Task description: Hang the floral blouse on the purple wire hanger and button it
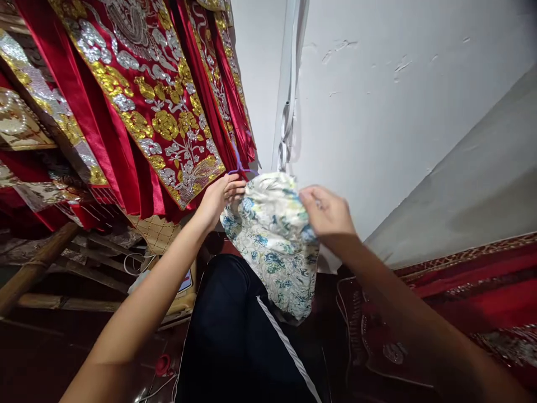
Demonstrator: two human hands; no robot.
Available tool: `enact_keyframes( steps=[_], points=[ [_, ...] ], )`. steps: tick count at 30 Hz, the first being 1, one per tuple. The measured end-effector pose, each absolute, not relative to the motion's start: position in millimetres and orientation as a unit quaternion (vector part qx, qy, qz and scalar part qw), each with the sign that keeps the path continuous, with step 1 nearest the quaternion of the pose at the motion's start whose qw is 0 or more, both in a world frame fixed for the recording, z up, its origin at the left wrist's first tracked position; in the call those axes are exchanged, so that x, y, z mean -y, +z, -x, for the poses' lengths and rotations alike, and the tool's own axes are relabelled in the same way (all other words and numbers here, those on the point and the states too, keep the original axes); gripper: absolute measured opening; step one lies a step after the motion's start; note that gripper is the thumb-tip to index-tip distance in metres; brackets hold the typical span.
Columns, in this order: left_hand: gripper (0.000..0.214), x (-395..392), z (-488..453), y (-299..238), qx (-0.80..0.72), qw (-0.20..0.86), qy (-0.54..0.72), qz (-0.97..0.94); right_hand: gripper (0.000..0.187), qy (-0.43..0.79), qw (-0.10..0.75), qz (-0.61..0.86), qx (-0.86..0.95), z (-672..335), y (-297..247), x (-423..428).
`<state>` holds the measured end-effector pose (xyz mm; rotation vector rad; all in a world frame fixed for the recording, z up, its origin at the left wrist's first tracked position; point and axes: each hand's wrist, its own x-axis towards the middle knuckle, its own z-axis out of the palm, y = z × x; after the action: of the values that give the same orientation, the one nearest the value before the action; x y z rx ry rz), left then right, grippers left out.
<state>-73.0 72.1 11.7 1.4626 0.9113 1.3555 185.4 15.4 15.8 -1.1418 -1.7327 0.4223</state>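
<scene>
A white cloth garment (272, 246) with blue and green flowers hangs bunched in front of my knees. My right hand (329, 210) grips its upper right side between thumb and fingers, slightly blurred. At the garment's upper left, my left hand (220, 198) has its fingers curled by one arm of a purple clothes hanger (239, 165). The exact hold is partly hidden by the thumb. The hanger's hook points up beside a red embroidered costume panel (163, 106) with gold and silver sequins.
Several red embroidered costumes hang at the left above a bamboo frame (37, 263). White straps with rings (283, 148) hang along the white wall (377, 112). Red decorated fabric (482, 285) lies at the right. A small red object (163, 365) and cables are on the floor.
</scene>
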Motion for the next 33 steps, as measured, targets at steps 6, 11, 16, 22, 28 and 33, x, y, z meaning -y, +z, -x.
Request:
enact_keyframes(
  steps=[6, 11, 16, 22, 28, 33],
  points=[
    [0.02, -31, 76, 47, -0.386, 0.611, 0.373, -0.581, 0.048, 0.292, 0.283, 0.313, 0.858, -180, -15, 32],
    [0.024, 12, 100, 64, -0.368, 0.554, 0.169, -0.727, 0.061, 0.145, 0.402, 0.471, 0.772, -220, -20, -16],
    [0.022, 6, 100, 67, -0.386, 0.343, 0.217, -0.829, 0.04, 0.3, 0.329, 0.496, 0.745, -248, -21, -32],
    [0.02, -18, 91, 27, -0.429, 0.051, 0.486, -0.76, 0.04, 0.364, 0.55, 0.542, 0.521, -303, -32, -15],
    [0.018, -18, 63, -50, -0.419, 0.095, 0.547, -0.718, 0.032, 0.397, 0.687, 0.461, 0.397, -315, -24, -38],
    [0.029, -38, 11, -101, -0.447, 0.339, 0.548, -0.62, 0.036, 0.499, 0.599, 0.439, 0.446, -284, -14, -55]
  ],
)
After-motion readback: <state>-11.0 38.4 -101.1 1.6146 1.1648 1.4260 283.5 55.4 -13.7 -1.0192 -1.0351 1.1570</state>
